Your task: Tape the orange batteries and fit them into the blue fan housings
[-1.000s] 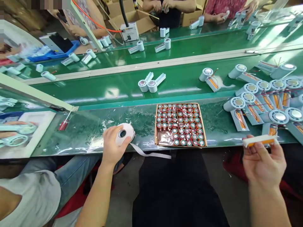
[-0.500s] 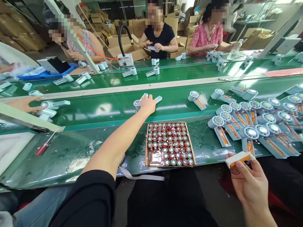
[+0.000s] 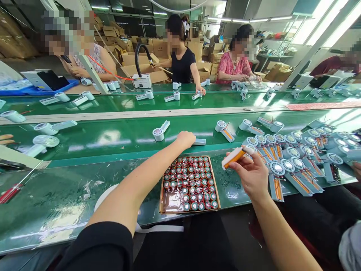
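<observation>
- Left hand [image 3: 186, 139]: found farther toward the near edge than half a second ago. It has brought one pale blue housing [image 3: 200, 142] away from its pair; fingers are curled closed on its round end.
- Second housing [image 3: 158, 134]: remains on the green surface, now standing apart.
- Right hand [image 3: 255, 175]: shifted inward since the earlier frame, now above the bench beside the tray [image 3: 172, 201]. Thumb and fingers grip an orange battery pack [image 3: 236, 156] with a white upper side, held tilted.
- Co-worker's hand [image 3: 200, 90]: now on a housing at the far side; previously both hands were at the chest.
- Obscured: left fingertips and the held housing's round end, beneath the hand; only its handle shows.
- Tape roll [image 3: 103, 196]: mostly covered by the left forearm; its loose strip [image 3: 165, 228] overhangs the edge.
- Screwdriver [image 3: 11, 193]: handle reaches the left frame edge.
- Tray's upper left corner: hidden by the forearm.
</observation>
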{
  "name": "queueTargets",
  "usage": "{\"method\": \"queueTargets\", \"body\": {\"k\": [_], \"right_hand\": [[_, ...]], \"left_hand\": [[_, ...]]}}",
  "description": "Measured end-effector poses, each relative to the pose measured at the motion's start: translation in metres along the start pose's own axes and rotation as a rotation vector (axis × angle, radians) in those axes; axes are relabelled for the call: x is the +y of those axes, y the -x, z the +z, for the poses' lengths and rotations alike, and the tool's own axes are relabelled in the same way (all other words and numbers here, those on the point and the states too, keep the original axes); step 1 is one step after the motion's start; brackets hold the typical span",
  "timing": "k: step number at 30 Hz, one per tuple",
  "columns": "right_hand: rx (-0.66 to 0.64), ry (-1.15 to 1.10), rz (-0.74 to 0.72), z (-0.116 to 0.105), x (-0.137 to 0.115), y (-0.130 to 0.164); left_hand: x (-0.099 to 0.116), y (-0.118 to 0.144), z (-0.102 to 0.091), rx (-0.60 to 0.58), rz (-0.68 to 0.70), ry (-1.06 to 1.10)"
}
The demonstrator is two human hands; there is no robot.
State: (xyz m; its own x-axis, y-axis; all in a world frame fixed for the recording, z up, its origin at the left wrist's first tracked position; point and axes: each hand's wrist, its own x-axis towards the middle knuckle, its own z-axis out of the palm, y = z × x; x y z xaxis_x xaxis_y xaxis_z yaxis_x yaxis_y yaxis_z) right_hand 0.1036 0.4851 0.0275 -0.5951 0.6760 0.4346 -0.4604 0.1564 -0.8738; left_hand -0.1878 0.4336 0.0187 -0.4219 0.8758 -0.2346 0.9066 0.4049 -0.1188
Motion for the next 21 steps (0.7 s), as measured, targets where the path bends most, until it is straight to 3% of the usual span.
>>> {"method": "queueTargets", "body": {"k": [4,10,15,21], "right_hand": [[-0.155,0.124,-0.071,0.010,0.019,-0.050],[-0.384,0.648,0.061,0.020,0.085,-0.113],[-0.532,0.941,0.062,0.027,0.110,-0.127],[-0.723,1.297,0.038,0.039,0.096,-0.120]], "left_hand": [[-0.017,0.002,0.001,-0.005,0.099,0.037],[-0.029,-0.006,-0.010,-0.047,0.188,0.131],[-0.031,-0.006,-0.011,-0.007,0.158,0.228],[-0.018,-0.008,-0.010,0.031,0.115,0.308]]}}
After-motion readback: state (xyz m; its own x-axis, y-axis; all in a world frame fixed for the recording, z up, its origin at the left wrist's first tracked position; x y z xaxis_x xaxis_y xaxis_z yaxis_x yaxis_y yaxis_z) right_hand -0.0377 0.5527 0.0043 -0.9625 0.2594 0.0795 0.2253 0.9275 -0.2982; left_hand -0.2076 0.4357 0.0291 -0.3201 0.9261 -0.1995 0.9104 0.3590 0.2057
